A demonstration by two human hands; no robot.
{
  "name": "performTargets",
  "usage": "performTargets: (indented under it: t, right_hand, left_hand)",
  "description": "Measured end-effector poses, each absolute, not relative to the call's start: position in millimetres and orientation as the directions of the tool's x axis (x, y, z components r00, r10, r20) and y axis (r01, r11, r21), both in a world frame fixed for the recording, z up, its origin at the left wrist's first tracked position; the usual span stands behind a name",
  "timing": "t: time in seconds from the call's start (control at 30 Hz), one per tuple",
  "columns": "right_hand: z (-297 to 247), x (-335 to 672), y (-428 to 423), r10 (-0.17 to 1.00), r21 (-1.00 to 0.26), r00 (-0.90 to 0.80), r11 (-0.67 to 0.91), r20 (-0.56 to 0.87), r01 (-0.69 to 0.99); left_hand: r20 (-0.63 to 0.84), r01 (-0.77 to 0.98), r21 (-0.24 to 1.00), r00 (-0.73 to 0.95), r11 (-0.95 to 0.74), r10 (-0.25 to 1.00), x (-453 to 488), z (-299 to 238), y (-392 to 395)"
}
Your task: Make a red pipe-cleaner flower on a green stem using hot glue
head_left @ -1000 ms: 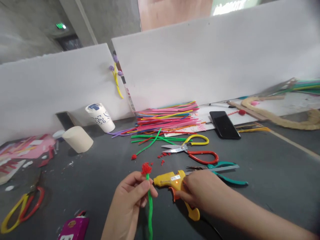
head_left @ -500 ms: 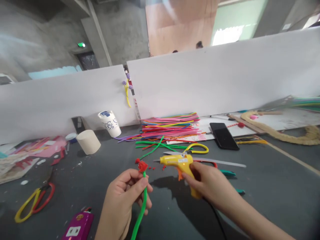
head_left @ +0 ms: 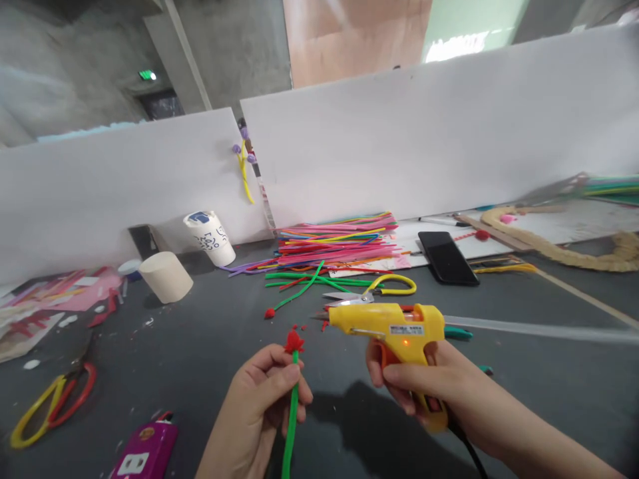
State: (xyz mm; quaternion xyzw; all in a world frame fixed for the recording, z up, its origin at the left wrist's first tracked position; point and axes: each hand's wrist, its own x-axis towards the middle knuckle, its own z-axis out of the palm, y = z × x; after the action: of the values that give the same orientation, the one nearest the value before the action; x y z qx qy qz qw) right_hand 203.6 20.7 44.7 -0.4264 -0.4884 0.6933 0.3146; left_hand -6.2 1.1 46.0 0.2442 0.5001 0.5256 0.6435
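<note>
My left hand (head_left: pixel 267 402) pinches the green stem of a pipe cleaner flower (head_left: pixel 293 389), whose fuzzy red head (head_left: pixel 294 342) points up above the fingertips. My right hand (head_left: pixel 424 379) is wrapped round the handle of a yellow hot glue gun (head_left: pixel 387 322), its fingers at the orange trigger. The gun's metal nozzle points left, above and to the right of the red head, apart from it in the view. A clear glue stick (head_left: pixel 519 327) sticks out of its back, and a small light glows on its side. Little red bits lie behind the flower head.
Behind the hands are yellow-handled scissors (head_left: pixel 392 286), a green stem with a red tip (head_left: pixel 270 313), a pile of coloured pipe cleaners (head_left: pixel 339 243) and a phone (head_left: pixel 448 258). Leftward are red-and-yellow scissors (head_left: pixel 57 406), a purple power strip (head_left: pixel 147 449), a cream cylinder (head_left: pixel 167 278) and a paper cup (head_left: pixel 212 239).
My right hand has raised the glue gun closer to the camera and turned it so its side shows fully. The flower in my left hand is more upright. The view has shifted slightly.
</note>
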Motion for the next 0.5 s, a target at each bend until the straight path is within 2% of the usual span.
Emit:
performTargets:
  t: [0.1, 0.17, 0.23, 0.37, 0.5]
  right_hand:
    - [43.4, 200.4, 11.6, 0.874, -0.937, -0.340, -0.341, -0.348, 0.081]
    - [42.0, 199.2, 4.6, 0.903, -0.939, -0.263, -0.312, -0.341, 0.145]
    - [41.5, 198.7, -0.3, 0.937, -0.950, -0.231, -0.207, -0.261, 0.235]
    - [43.0, 197.3, -1.3, 0.949, -0.911, -0.310, 0.079, -0.055, 0.405]
    - [43.6, 194.4, 1.0, 0.944, -0.835, -0.316, 0.245, 0.090, 0.493]
  left_hand:
    - [-0.408, -0.461, 0.819, -0.048, 0.342, 0.912, -5.9, 42.8, 1.0]
    - [-0.429, -0.488, 0.798, -0.044, 0.355, 0.902, -6.0, 41.9, 1.4]
    - [-0.449, -0.511, 0.775, -0.032, 0.372, 0.893, -6.5, 40.3, 2.0]
    - [-0.470, -0.535, 0.744, 0.007, 0.401, 0.883, -7.8, 34.5, 3.1]
    - [-0.463, -0.543, 0.735, 0.033, 0.405, 0.886, -8.5, 30.6, 3.4]
